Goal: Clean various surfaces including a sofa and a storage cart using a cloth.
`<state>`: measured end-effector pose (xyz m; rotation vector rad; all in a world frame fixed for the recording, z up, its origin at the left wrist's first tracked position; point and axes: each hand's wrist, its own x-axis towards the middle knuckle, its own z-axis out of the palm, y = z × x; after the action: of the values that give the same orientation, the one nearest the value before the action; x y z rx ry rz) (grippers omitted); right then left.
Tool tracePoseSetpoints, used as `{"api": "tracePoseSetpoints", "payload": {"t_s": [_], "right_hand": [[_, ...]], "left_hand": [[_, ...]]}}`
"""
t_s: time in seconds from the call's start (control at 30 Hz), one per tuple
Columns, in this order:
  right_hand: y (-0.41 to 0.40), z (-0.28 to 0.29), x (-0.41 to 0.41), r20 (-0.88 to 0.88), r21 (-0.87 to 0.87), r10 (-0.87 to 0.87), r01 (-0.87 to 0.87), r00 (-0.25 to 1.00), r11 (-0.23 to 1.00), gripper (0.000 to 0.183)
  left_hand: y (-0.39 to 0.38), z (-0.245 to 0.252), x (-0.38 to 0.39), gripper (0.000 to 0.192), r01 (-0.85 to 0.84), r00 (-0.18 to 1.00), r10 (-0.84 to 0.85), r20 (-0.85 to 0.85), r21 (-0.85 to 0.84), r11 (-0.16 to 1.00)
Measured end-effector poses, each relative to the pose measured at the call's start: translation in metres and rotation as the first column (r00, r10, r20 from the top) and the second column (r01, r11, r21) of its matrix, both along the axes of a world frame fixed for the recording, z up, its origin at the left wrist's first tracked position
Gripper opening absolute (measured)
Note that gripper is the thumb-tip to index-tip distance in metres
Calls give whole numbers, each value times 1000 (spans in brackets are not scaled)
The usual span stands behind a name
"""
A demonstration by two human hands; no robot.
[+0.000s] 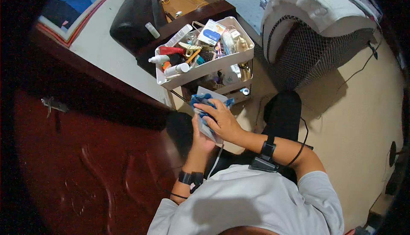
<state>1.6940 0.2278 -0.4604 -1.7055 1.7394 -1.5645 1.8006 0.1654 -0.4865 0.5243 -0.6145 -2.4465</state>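
Note:
My left hand (202,140) holds a flat white rectangular object (205,91) from below, in front of my body. What exactly it is cannot be told, since my hands and a cloth cover much of it. My right hand (223,119) grips a crumpled blue and white cloth (202,99) and presses it onto the object's upper face. From near the object's lower end a white cord (216,161) runs down toward my lap. Both forearms wear black straps, the right one with a small dark device (263,164).
Just beyond my hands stands a white tiered cart (205,70), crowded with bottles, a box (211,32) and small items. A mesh-sided chair (304,58) with a white cover is at right. A dark red door (96,177) lies at left, below a white wall (118,65).

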Motion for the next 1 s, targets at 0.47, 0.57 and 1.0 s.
{"api": "tracePoseSetpoints", "payload": {"t_s": [0.47,0.57,1.0], "right_hand": [[-30,-95,-96,204,397,-181,88,962,914,32],[-20,-82,-100,299,506,-256,74,919,859,46],[-20,-137,-80,725,572,-1,-601,689,557,51]], "left_hand": [[-15,-24,24,63,67,984,-86,155,128,989],[-31,-34,39,70,17,997,-28,69,165,986],[-53,-70,-1,51,-46,987,-4,164,302,952]]}}
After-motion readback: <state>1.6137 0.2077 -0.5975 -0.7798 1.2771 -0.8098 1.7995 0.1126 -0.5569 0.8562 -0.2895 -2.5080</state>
